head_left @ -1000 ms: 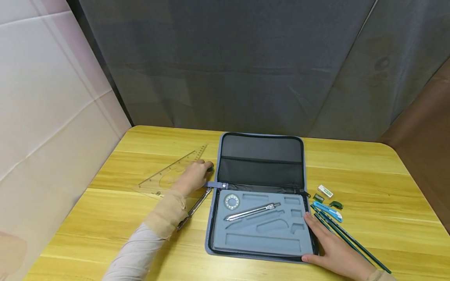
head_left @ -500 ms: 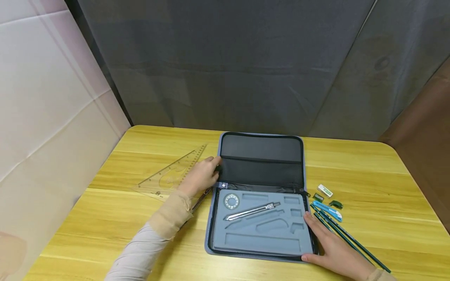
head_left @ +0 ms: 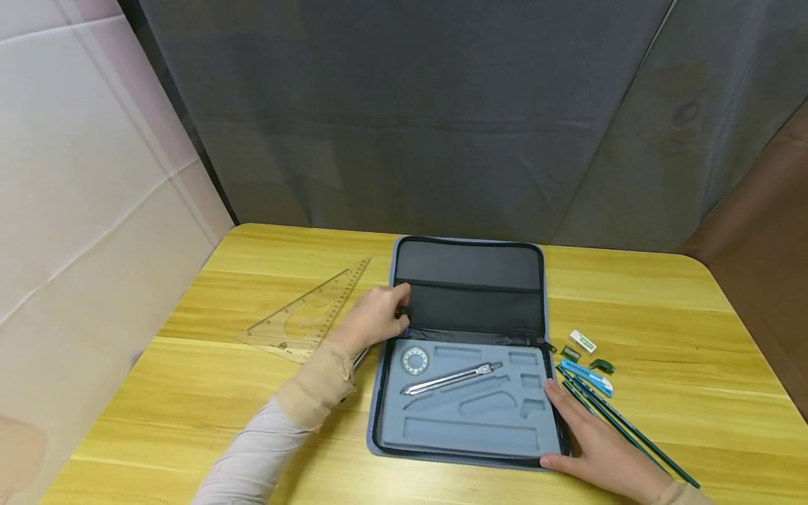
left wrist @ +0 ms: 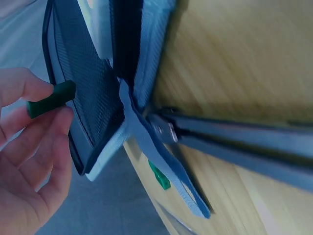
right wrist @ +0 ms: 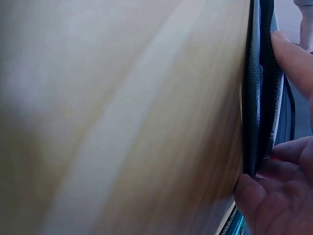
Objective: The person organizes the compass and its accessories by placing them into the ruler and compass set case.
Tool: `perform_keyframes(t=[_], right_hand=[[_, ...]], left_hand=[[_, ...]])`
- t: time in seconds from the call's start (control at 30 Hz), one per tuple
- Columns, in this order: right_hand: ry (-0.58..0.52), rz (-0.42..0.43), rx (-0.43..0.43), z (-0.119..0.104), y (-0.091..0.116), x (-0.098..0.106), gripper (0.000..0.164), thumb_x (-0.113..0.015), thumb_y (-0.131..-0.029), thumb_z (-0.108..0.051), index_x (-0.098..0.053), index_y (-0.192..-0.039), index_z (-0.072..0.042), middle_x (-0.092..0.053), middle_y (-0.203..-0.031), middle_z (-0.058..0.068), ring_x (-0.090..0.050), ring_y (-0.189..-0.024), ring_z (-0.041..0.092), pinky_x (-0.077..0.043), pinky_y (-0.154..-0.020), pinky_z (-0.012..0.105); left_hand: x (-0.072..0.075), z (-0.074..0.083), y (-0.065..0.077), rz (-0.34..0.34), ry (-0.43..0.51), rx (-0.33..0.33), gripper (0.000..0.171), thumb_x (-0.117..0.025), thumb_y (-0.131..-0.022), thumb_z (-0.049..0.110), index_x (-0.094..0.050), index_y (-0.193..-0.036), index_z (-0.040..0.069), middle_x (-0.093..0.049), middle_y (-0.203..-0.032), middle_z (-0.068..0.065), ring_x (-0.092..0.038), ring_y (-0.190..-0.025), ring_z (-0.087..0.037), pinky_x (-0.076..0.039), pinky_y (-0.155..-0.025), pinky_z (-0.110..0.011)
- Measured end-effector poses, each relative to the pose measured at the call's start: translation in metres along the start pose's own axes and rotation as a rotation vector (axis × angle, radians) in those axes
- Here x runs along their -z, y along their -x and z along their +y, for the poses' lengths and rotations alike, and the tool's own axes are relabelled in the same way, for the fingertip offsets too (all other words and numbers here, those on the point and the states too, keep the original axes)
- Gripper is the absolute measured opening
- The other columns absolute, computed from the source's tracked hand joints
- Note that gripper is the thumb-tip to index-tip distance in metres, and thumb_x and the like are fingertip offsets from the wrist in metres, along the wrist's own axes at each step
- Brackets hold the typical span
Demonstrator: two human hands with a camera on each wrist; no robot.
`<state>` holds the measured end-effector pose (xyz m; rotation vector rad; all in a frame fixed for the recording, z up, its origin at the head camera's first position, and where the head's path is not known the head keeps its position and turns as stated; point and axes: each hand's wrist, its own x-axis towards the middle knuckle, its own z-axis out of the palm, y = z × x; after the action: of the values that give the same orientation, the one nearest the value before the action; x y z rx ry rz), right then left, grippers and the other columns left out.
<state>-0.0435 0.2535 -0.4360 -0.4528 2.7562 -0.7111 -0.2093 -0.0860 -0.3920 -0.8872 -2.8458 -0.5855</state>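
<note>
My left hand (head_left: 372,315) pinches a small dark green block (left wrist: 51,99) between thumb and fingertips, over the left edge of the open zip case (head_left: 374,414). Beneath that wrist, a metal compass (left wrist: 234,142) lies on the table, its head by the case's blue strap (left wrist: 156,152). My right hand (head_left: 596,445) rests against the case's right edge near the front corner, thumb and fingers touching the rim. In the case, a silver compass (head_left: 451,379) lies slantwise on the grey-blue moulded tray (head_left: 467,410), near a round marked ring (head_left: 415,360).
A clear set square (head_left: 282,346) lies left of the case. To the right are a white eraser (head_left: 583,341), a small sharpener (head_left: 571,353), a dark green piece (head_left: 602,366), a blue utility knife (head_left: 587,377) and green pencils (head_left: 631,421). Another green piece (left wrist: 159,175) shows under the strap.
My left hand has moved right, from beside the case to over its lid's lower left edge, carrying the green block. The right hand has stayed at the case's edge.
</note>
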Motion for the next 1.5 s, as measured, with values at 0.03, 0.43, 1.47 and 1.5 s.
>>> perform_keyframes(t=[0.03, 0.43, 1.47, 1.5], right_hand=[[-0.001, 0.001, 0.0, 0.0, 0.0, 0.0, 0.095, -0.056, -0.074, -0.064, -0.019, -0.146, -0.015, -0.02, -0.149, 0.013, -0.031, -0.13, 0.035, -0.04, -0.091, 0.049], [-0.013, 0.001, -0.013, 0.0, 0.0, 0.0, 0.095, -0.056, -0.073, -0.065, -0.016, -0.147, -0.019, -0.019, -0.149, 0.012, -0.029, -0.13, 0.035, -0.039, -0.091, 0.05], [-0.003, 0.012, 0.005, 0.001, 0.0, -0.001, 0.095, -0.057, -0.074, -0.064, -0.018, -0.146, -0.015, -0.021, -0.148, 0.014, -0.031, -0.129, 0.035, -0.04, -0.09, 0.05], [-0.002, 0.014, 0.005, 0.002, 0.0, -0.001, 0.095, -0.057, -0.074, -0.064, -0.018, -0.146, -0.015, -0.021, -0.148, 0.014, -0.031, -0.129, 0.035, -0.04, -0.09, 0.05]], left_hand=[[-0.001, 0.001, 0.0, 0.006, 0.003, -0.01, 0.018, -0.065, -0.068, 0.006, -0.05, -0.077, 0.011, -0.049, -0.062, 0.003, -0.045, -0.054, -0.013, -0.038, -0.05, -0.027], [-0.012, 0.012, -0.004, -0.024, 0.186, -0.098, 0.022, -0.066, -0.072, -0.003, -0.053, -0.063, 0.012, -0.052, -0.061, 0.002, -0.044, -0.057, -0.007, -0.039, -0.055, -0.02], [-0.031, 0.041, -0.006, -0.198, 0.155, -0.136, 0.015, -0.064, -0.076, 0.0, -0.069, -0.085, 0.011, -0.067, -0.089, -0.001, -0.06, -0.076, -0.011, -0.047, -0.064, -0.023], [-0.031, 0.042, -0.006, -0.2, 0.148, -0.141, 0.015, -0.065, -0.076, 0.0, -0.069, -0.085, 0.011, -0.067, -0.089, -0.001, -0.06, -0.077, -0.012, -0.048, -0.065, -0.023]])
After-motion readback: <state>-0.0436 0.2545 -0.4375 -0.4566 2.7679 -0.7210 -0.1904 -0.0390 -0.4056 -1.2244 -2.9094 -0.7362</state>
